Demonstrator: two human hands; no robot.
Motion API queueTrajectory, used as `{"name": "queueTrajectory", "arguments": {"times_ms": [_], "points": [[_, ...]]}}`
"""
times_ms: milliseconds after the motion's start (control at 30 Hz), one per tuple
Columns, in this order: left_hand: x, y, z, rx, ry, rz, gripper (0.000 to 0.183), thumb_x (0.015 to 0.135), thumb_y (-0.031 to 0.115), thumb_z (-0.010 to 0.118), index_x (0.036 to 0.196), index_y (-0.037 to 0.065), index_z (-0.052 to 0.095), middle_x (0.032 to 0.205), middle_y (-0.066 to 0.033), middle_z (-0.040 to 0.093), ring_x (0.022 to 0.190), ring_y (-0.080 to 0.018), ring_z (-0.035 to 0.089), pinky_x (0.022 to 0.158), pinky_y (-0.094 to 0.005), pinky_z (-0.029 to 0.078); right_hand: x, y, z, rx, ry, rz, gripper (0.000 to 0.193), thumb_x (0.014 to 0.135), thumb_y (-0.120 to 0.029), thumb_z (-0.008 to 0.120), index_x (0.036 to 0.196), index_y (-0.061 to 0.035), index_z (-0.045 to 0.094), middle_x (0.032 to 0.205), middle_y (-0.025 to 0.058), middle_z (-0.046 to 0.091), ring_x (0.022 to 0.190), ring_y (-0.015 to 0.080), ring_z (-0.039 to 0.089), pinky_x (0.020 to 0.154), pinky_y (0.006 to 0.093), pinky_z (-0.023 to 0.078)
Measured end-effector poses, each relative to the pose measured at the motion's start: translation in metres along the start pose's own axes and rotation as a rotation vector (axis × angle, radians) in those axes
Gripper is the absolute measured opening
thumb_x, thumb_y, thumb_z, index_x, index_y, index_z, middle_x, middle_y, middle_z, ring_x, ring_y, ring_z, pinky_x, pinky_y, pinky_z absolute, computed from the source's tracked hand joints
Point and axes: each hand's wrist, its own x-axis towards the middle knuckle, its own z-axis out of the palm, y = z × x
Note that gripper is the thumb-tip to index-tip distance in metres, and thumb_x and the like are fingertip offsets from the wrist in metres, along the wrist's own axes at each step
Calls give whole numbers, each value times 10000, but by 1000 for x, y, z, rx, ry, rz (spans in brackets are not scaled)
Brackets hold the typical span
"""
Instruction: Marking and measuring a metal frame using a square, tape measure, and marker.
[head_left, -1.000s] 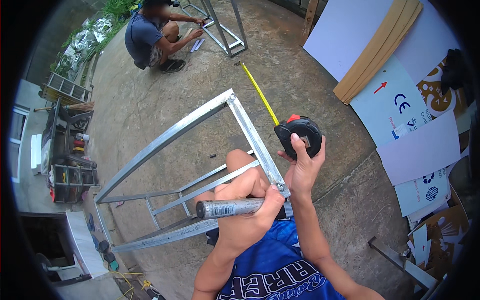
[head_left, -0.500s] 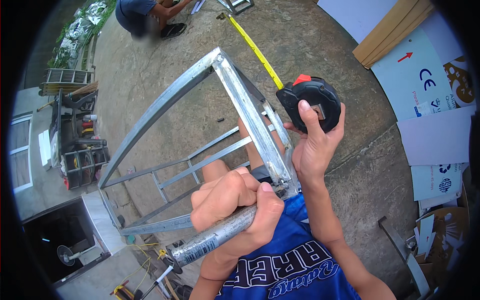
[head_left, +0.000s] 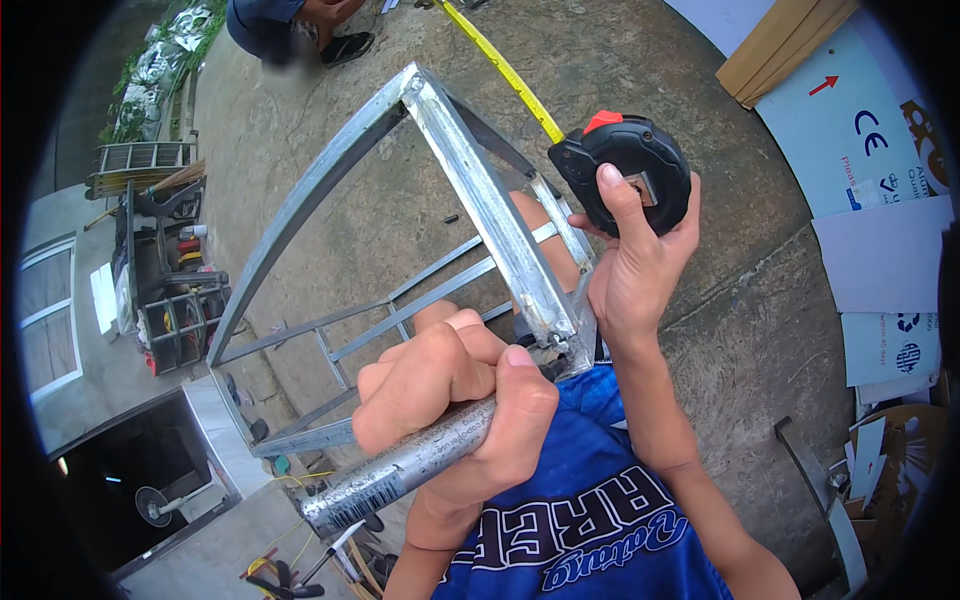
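Observation:
My left hand (head_left: 455, 395) is closed in a pen grip around a scuffed silver-barrelled marker (head_left: 385, 475) with a barcode. Its dark tip points at the near corner of a welded metal frame (head_left: 490, 205); whether it touches the metal I cannot tell. My right hand (head_left: 645, 255) grips a black tape measure (head_left: 640, 150) with a red button, thumb across its front. From its mouth the yellow blade (head_left: 500, 75) runs out to the far left, above the ground. The frame of square tubing, with an arched side and inner crossbars, stands before my body and knees.
Another person (head_left: 290, 20) crouches at the far left. Sheets and cardboard (head_left: 840, 140) lie along the right, near a curved metal strip (head_left: 830, 510). At left are a tool rack (head_left: 185, 320), a ladder (head_left: 145, 157) and a doorway (head_left: 150, 480). Tools lie at lower left.
The frame's top corner appears farther up and left in view. My left hand and marker have shifted slightly left with it, while the tape measure sits a little higher. Both grips stay the same.

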Motion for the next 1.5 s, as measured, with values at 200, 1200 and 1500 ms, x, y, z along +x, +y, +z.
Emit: {"name": "queueTrajectory", "arguments": {"times_ms": [200, 1200, 1500], "points": [[1, -1, 1, -16, 10, 54, 326, 626, -96, 586, 571, 57, 303, 469, -9, 365, 432, -74, 320, 415, -225, 290, 1, 1, -2, -52, 12, -52, 335, 766, -8, 703, 1025, -7, 492, 917, 89, 614, 764, 124, 625, 550, 262, 571], [-23, -4, -24, -583, 208, -130, 431, 948, 497, 382, 904, 69, 375, 621, -74, 457, 544, -123, 395, 522, -253, 327, 46, -159, -125, -300, -982, -556, 273, 815, -173, 681, 918, -25, 476, 799, 166, 595, 641, 354, 621, 449, 350, 487], [-20, -4, -29, -382, 45, -145, 509, 892, 533, 487, 886, 34, 385, 664, -125, 517, 539, -122, 447, 505, -224, 372, 50, -146, -95, -422, -942, -658, 278, 840, -220, 662, 902, -22, 477, 733, 127, 588, 583, 273, 619, 453, 348, 501]]}}
